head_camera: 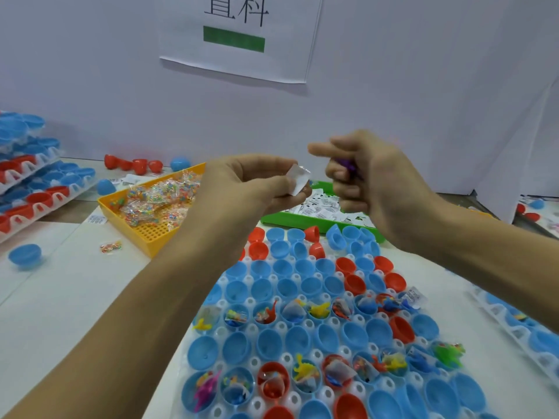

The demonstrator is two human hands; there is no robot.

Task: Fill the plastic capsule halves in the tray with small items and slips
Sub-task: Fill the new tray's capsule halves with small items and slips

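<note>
Head view | left hand (257,182) pinches slip (299,182) | right hand (369,179) grips purple item (348,166) | yellow basket (151,228) beside

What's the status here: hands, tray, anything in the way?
Left hand pinches a slip. Right hand grips something purple. Tray part filled. Nothing in the way.

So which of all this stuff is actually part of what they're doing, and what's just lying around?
In use:
left hand pinching a white slip
right hand gripping something purple
capsule tray
green slip bin
yellow packet bin

Lying about:
loose blue half
stacked trays
wall sign
</note>
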